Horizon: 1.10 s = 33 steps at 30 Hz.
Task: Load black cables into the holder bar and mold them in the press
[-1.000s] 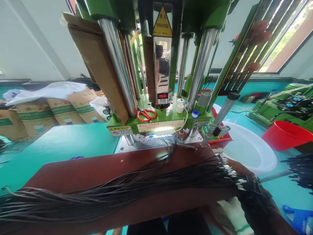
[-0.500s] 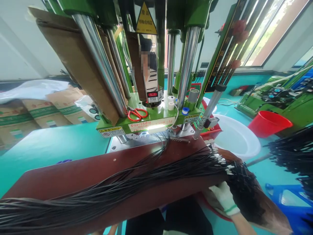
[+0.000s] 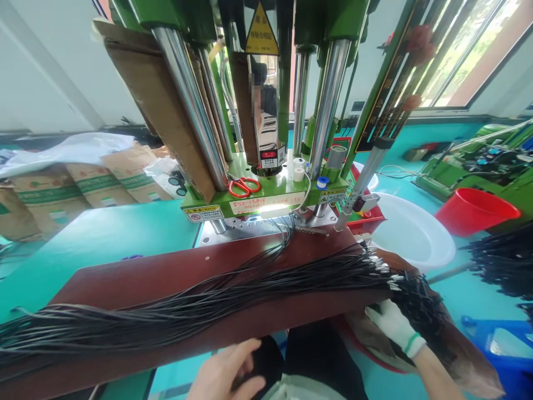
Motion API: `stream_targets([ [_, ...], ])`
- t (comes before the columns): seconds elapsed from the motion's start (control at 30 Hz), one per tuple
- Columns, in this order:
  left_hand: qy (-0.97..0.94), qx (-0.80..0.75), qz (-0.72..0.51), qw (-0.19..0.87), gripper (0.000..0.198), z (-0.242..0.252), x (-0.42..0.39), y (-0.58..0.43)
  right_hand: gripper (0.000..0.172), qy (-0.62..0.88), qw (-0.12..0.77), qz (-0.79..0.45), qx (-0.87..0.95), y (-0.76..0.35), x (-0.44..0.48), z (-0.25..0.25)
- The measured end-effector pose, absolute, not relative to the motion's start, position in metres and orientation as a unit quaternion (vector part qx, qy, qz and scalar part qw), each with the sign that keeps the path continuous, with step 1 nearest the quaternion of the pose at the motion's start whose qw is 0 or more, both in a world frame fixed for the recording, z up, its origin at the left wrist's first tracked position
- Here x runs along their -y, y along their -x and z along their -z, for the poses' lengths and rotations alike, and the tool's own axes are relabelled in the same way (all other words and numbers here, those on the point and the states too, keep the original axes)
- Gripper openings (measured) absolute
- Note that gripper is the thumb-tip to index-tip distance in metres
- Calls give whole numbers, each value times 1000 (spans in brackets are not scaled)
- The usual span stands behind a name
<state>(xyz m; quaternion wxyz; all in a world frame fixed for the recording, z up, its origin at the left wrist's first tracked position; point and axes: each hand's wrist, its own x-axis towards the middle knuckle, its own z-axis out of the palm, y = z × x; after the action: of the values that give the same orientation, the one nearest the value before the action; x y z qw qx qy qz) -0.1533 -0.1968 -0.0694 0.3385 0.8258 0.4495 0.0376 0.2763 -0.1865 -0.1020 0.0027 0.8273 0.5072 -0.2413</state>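
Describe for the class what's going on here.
A bundle of black cables lies along a brown tabletop before a green machine, some strands reaching its base. The person's gloved right hand is near white pieces on the cables, its grip unclear. The bare left hand is open near the lap, nothing visible in it.

Right grip (image 3: 390, 322)'s got a white fabric glove (image 3: 395, 329) with a green band (image 3: 413, 345) at the wrist, bare forearm (image 3: 437, 373) past that. Left grip (image 3: 253, 364)'s totally bare tbh. Black trousers (image 3: 322, 355), some pale grey-green cloth (image 3: 302, 389) at the waist.
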Motion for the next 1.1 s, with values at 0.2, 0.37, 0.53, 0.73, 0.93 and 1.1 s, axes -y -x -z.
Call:
stream_targets([
  [0.2,-868,-450,-210,22,56,36,132,55,43,-829,18,218,-515,-270,184,100],
  [0.37,-906,-413,-95,19,43,31,92,26,44,-815,37,206,-540,-267,196,83],
  [0.53,-933,-351,-27,72,15,15,72,23,56,-752,35,231,-617,-254,213,60],
  [0.73,-918,-367,-147,-2,22,6,70,29,55,-645,-11,289,-707,-220,218,31],
  [0.93,-818,-400,-252,329,20,-16,70,49,39,-440,-258,494,-704,-179,206,16],
  [1.1,-787,-410,-210,410,34,-24,78,56,53,-196,-506,738,-401,-147,172,20],
])
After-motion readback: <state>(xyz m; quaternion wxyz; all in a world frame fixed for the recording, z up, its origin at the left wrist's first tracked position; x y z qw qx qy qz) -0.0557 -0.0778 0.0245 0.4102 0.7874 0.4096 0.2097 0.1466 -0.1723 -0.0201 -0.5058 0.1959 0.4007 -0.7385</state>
